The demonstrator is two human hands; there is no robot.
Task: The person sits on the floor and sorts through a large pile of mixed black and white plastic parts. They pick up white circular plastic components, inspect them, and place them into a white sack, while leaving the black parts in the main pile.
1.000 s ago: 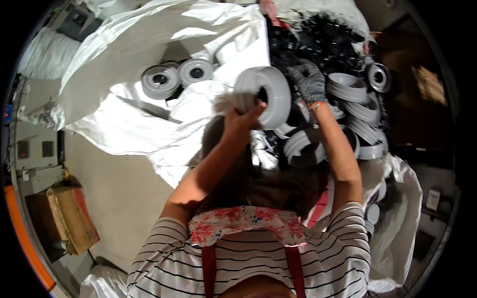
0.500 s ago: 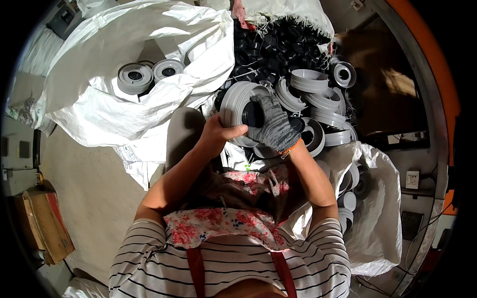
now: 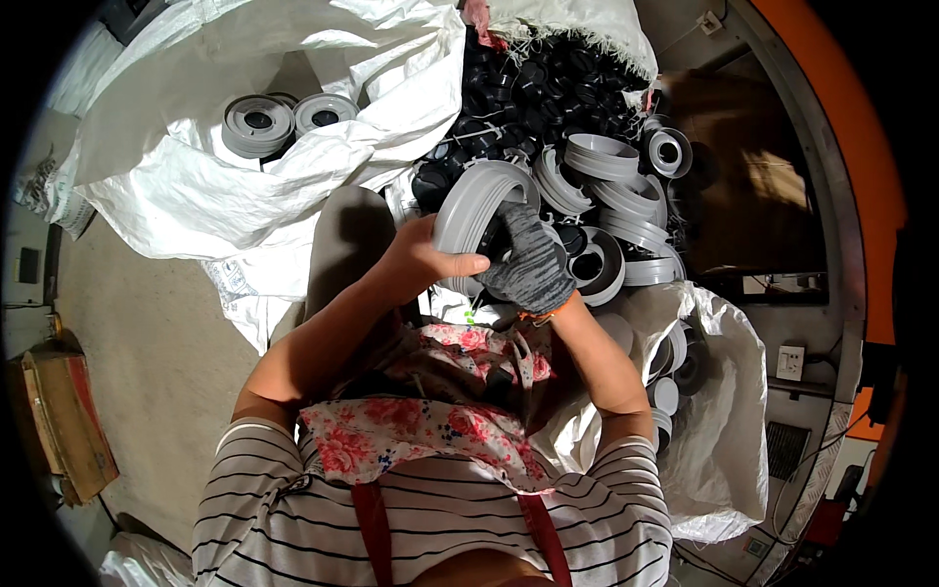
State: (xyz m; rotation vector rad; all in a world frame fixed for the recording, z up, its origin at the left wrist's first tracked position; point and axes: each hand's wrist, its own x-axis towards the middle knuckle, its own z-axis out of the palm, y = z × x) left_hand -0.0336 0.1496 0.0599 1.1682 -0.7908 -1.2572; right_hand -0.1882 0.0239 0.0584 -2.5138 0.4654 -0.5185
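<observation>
In front of my lap, my bare left hand (image 3: pixel 416 259) grips the near left side of a grey plastic ring (image 3: pixel 463 210), thumb across its edge. The ring is tilted, its opening toward the right. My right hand (image 3: pixel 536 259), in a grey knit glove, is closed with its fingers curled into that opening. Against the fingers lies a black plastic cap (image 3: pixel 495 238), mostly hidden by the glove and the ring. Just right of the glove is another grey ring (image 3: pixel 608 269) with a black centre.
Black caps (image 3: pixel 548 83) are heaped ahead, with several grey rings (image 3: pixel 602 157) on their near right side. At the left, a large white sack (image 3: pixel 147 147) holds grey rings with black centres. A smaller white sack (image 3: pixel 729 440) with grey parts stands at the right.
The gloved fingers have turned further into the grey ring, covering more of the black cap. The ring has tipped slightly. The whole view has shifted a little.
</observation>
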